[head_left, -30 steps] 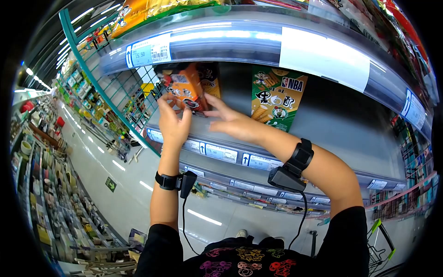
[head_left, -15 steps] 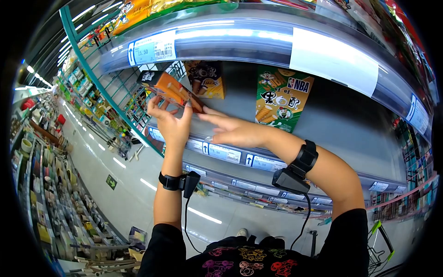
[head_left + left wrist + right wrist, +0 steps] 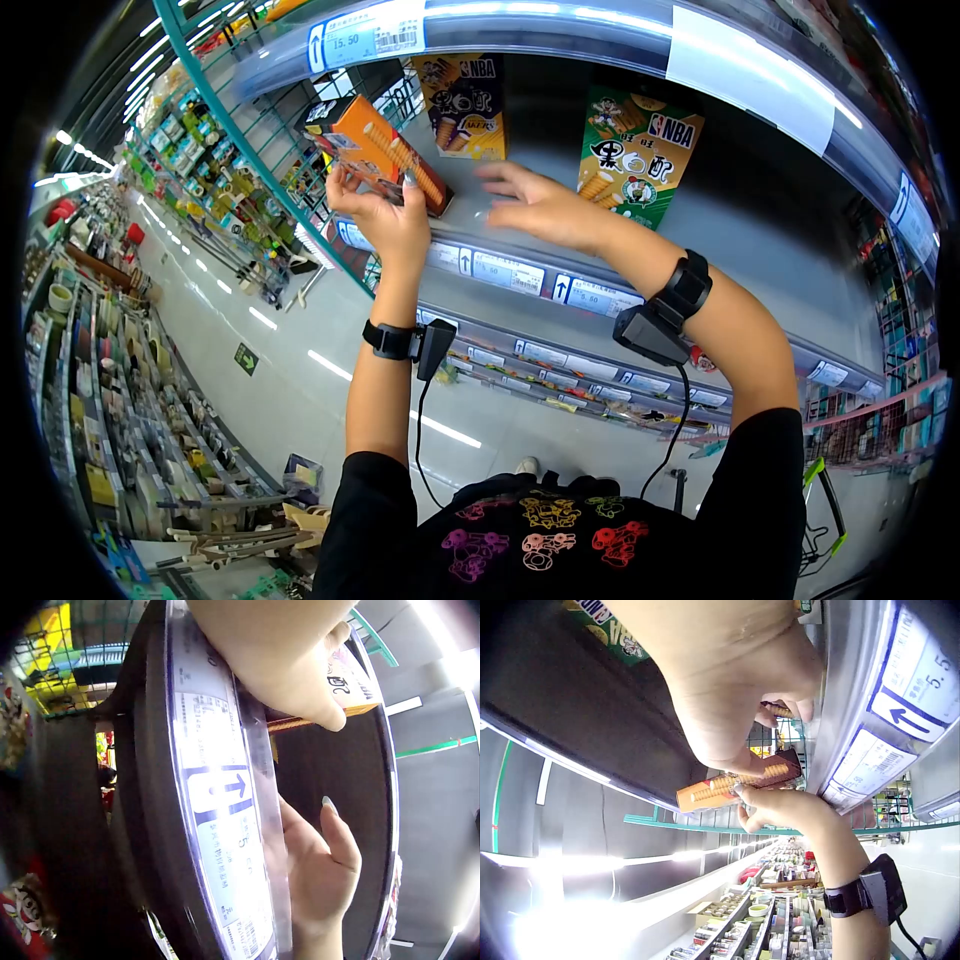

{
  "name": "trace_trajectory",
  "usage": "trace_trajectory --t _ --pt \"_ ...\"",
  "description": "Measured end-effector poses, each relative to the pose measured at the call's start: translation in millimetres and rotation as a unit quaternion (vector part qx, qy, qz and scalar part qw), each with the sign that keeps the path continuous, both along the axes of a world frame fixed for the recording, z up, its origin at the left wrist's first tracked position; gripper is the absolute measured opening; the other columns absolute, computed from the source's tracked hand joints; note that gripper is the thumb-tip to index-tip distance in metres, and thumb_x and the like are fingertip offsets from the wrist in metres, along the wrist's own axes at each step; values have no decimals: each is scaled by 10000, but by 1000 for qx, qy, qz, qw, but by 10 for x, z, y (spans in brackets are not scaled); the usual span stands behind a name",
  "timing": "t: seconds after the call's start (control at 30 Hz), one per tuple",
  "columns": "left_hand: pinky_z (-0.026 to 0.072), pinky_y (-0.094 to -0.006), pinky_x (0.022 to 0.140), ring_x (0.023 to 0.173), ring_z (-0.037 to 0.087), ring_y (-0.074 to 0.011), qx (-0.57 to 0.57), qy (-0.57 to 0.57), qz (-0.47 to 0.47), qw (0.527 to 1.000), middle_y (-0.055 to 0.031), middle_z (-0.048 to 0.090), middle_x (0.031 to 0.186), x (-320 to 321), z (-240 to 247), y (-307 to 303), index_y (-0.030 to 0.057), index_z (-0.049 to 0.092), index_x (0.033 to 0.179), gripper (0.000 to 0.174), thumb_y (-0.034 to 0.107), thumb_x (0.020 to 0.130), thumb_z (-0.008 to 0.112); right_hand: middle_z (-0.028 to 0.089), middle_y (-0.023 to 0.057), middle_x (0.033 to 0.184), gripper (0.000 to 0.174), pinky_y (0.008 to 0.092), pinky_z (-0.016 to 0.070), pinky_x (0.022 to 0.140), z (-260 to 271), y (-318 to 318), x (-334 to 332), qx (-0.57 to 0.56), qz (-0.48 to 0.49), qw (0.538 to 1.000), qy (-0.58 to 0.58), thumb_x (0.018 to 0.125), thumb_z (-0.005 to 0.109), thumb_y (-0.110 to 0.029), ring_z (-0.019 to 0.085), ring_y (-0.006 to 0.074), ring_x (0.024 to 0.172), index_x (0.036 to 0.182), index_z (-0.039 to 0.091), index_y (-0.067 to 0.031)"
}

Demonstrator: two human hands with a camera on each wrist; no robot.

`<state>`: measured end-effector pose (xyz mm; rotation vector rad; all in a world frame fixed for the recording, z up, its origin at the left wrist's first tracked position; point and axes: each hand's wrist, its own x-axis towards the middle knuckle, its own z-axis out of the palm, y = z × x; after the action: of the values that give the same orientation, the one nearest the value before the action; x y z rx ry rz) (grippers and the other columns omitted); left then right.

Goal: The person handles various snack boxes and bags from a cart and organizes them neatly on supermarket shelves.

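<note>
Pinching an orange rectangular cardboard box [image 3: 375,145] in the upper left of the head view, the left hand [image 3: 388,222] has its thumb and fingers at the box's lower part, and the box leans toward the left edge. The right hand [image 3: 550,210], near the centre, reaches toward it with loosely spread fingers, holding nothing and just apart from the box. Above, at top centre, stands a purple-and-yellow printed box [image 3: 467,110]; right of centre, a green-and-gold printed box [image 3: 638,160] rests on the smooth grey shelf [image 3: 545,150]. A teal wire grid panel [image 3: 224,90] runs down the upper left. Whether the pinched box touches the shelf, I cannot tell.

In the left wrist view, the left hand fills the top, with part of the box at upper right; the right hand, fingers parted, appears at lower right beside a curved strip of price labels [image 3: 221,817].

In the right wrist view, the box lies across the middle, the left hand's fingertips against it, while the right hand looms above.
</note>
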<state>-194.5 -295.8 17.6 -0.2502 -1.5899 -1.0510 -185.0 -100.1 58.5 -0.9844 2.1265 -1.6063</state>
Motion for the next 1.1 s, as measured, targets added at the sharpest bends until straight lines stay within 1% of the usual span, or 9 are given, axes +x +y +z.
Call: trace_trajectory --t 0.1,0.23,0.27,0.37,0.5,0.73,0.93,1.03,1.1 --pt "361 -398 890 1051 395 -288 -22 -17 30 999 -215 313 1172 6 10 -8 11 162 1242 693 223 755 607 303 201 1356 638 321 343 985 -8 -29 -11 -46 -58 997 -33 820 572 -144 330 269 1272 1334 235 28" --pt "404 -383 825 1017 431 -294 6 -53 29 998 -218 355 1132 35 42 23 11 173 1239 731 226 738 660 360 210 1315 670 281 408 902 96 -117 -10 -47 -144 988 -20 808 569 -126 482 243 1112 1341 200 44" --pt "406 -383 826 1015 433 -293 -15 -35 49 998 -222 354 1139 -4 11 -8 6 178 1236 733 239 740 665 486 201 1190 682 274 449 818 44 -187 -128 -40 -217 975 37 798 558 -124 544 216 973 1342 185 51" --pt "372 -405 865 987 453 -335 -1 -27 45 999 -233 391 1088 32 60 8 -16 198 1209 766 204 655 680 552 179 1084 719 275 473 740 237 -372 -150 -73 -316 940 -104 783 559 -138 567 214 906 1345 156 57" --pt "367 -402 889 1027 450 -321 -17 -19 39 999 -231 376 1127 18 42 -20 -16 204 1217 718 229 711 651 609 203 919 363 336 478 714 198 -596 -500 -43 -450 892 8 699 586 -175 611 294 828 984 556 48" --pt "402 -395 833 958 481 -320 -3 -34 18 999 -204 389 1076 -18 30 -56 -2 236 1199 749 242 640 670 584 197 1054 578 351 489 800 -167 -733 -1369 8 -476 879 32 689 679 -227 583 322 963 1170 438 -16" --pt "394 -397 856 964 481 -334 -22 -10 35 999 -196 386 1073 -22 15 -68 4 235 1193 778 250 609 686 601 144 955 489 315 530 559 27 -887 -1180 -40 -394 916 -59 727 719 -226 641 227 721 1081 468 -2" --pt "393 -398 856 959 480 -332 -18 -7 22 1000 -193 389 1068 -37 12 -74 6 235 1191 778 255 608 685 554 81 845 437 256 467 484 61 -984 -1106 -58 -361 931 -18 755 690 -226 577 156 629 1042 444 -9" --pt "394 -398 854 956 480 -331 -14 -6 28 999 -191 391 1064 -47 8 -69 6 236 1190 777 257 607 684 597 117 932 441 289 497 572 33 -1038 -1089 -45 -359 932 6 755 678 -254 612 174 712 1070 486 -11"
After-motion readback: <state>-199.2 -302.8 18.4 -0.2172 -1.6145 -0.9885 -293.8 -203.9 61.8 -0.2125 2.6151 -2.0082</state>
